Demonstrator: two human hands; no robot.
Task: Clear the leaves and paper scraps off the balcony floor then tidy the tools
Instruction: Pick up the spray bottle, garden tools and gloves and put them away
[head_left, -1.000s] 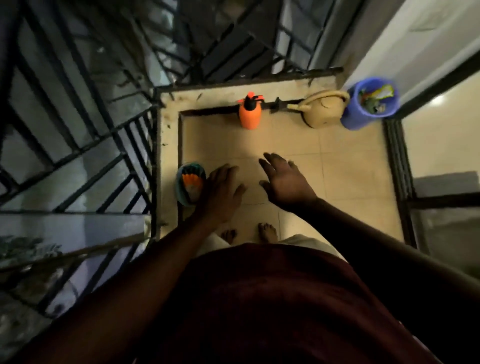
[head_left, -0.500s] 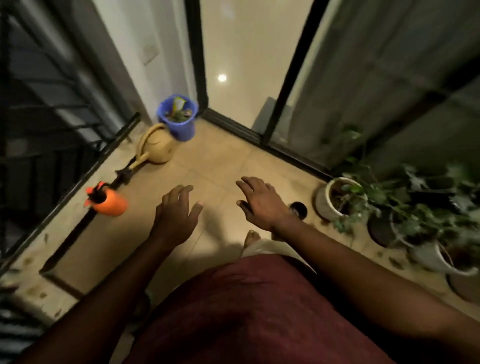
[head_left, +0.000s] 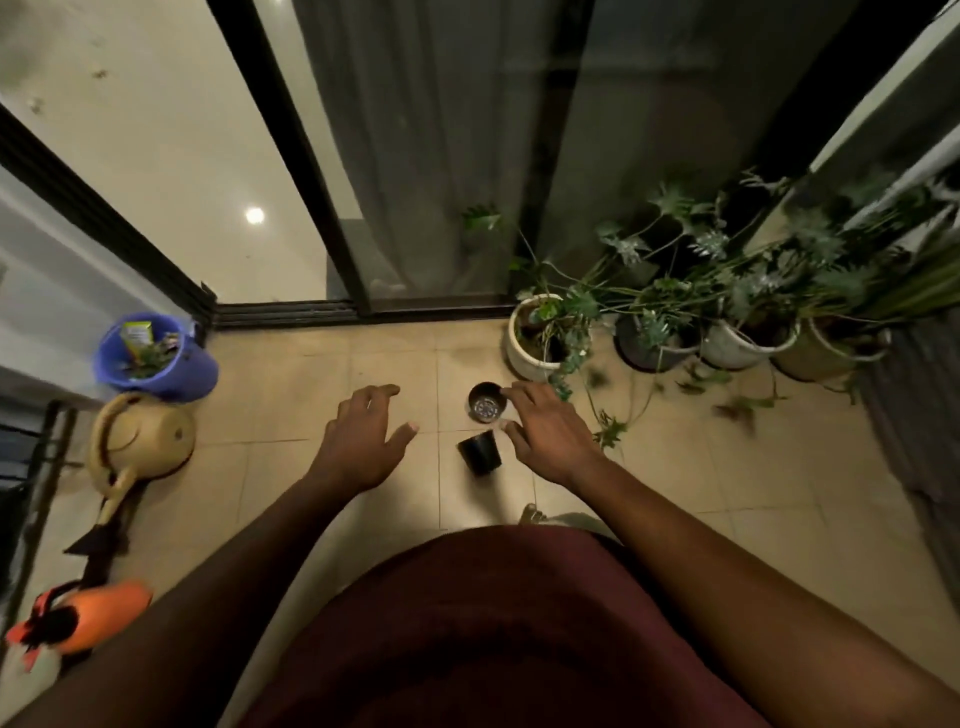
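Observation:
Both of my hands hover empty above the tan tiled balcony floor (head_left: 291, 405). My left hand (head_left: 363, 441) has relaxed, spread fingers. My right hand (head_left: 545, 431) is also relaxed, just right of two small black pots: one upright (head_left: 485, 401), one lying on its side (head_left: 480, 453). A blue bucket (head_left: 202, 371) holding leaves and paper scraps stands at the far left by the door track. Beside it lies a tan watering can (head_left: 143, 439). An orange spray bottle (head_left: 88, 616) sits at the lower left. A few leaves (head_left: 735, 410) lie on the tiles at the right.
Several potted plants, the nearest in a white pot (head_left: 524, 358), line the glass door (head_left: 441, 156) at the right. The open doorway (head_left: 208, 171) leads indoors. A black railing (head_left: 26, 493) borders the left edge. A grey mat (head_left: 919, 415) lies far right.
My view has swung right from the railing corner to the door and the potted plants. Both hands stay raised and empty; the black pots have come into sight by my right hand.

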